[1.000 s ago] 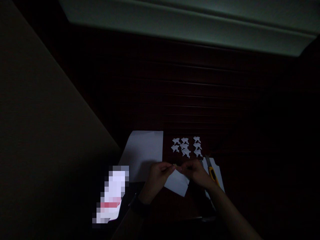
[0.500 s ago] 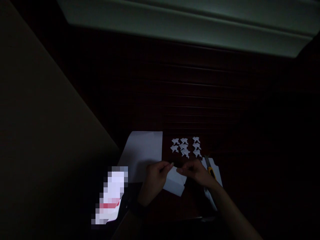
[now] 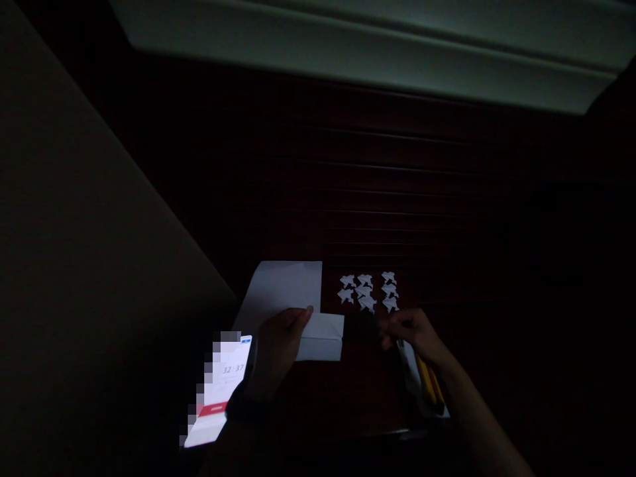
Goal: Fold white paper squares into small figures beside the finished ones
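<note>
The scene is very dark. My left hand (image 3: 278,344) rests on a small folded white paper (image 3: 322,336) lying on the dark table, its fingers curled over the paper's left edge. My right hand (image 3: 410,331) is off that paper, to its right, fingers curled; whether it holds anything is hidden by the dark. Several small folded white paper shapes (image 3: 368,291) lie in rows just beyond the hands.
A large white sheet (image 3: 283,288) lies behind my left hand. A lit phone (image 3: 221,391) sits at the lower left. A yellow utility knife (image 3: 427,381) on a strip of paper lies under my right forearm. A dark slatted surface rises behind.
The two hands held the small paper between them; now my left hand has carried it left and laid it flat, and my right hand has let go and drawn to the right.
</note>
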Motion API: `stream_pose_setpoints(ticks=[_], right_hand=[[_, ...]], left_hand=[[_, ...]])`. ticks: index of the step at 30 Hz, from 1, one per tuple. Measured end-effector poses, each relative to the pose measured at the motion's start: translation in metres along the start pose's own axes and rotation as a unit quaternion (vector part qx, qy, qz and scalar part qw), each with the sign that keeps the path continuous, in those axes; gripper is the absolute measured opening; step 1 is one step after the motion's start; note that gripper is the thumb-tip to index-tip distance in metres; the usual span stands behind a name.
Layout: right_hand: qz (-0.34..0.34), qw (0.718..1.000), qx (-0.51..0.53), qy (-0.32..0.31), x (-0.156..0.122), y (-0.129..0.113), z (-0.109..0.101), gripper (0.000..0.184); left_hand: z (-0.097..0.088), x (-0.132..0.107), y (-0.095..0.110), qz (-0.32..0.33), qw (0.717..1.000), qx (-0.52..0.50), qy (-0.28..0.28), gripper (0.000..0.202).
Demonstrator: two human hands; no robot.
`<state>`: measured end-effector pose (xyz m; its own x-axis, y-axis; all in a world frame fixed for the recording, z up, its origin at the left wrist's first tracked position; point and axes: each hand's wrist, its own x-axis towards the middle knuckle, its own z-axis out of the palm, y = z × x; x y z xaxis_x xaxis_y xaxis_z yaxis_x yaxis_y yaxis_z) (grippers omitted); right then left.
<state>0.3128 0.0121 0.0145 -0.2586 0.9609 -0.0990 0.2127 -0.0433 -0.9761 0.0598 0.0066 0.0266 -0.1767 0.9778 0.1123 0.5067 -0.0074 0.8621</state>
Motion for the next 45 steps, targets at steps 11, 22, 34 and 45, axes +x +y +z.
stream_pose_setpoints(ticks=[11, 22, 34, 45], right_hand=[[-0.05, 0.994, -0.074, -0.067, 0.007, 0.002, 0.044, 0.026], [-0.015, 0.998, -0.001, -0.067, 0.004, -0.003, 0.02, 0.018], [-0.017, 0.982, 0.171, 0.076, 0.011, 0.003, 0.068, 0.039], [-0.041, 0.989, 0.001, 0.139, 0.015, 0.014, 0.065, 0.03]], left_hand=[[0.041, -0.019, 0.001, 0.055, 0.979, -0.089, -0.174, 0.029], [0.025, -0.011, 0.002, 0.039, 0.981, -0.107, -0.157, 0.028], [0.031, -0.007, -0.001, -0.041, 0.982, -0.176, -0.062, 0.031], [0.033, -0.01, -0.005, -0.014, 0.958, -0.188, -0.217, 0.026]])
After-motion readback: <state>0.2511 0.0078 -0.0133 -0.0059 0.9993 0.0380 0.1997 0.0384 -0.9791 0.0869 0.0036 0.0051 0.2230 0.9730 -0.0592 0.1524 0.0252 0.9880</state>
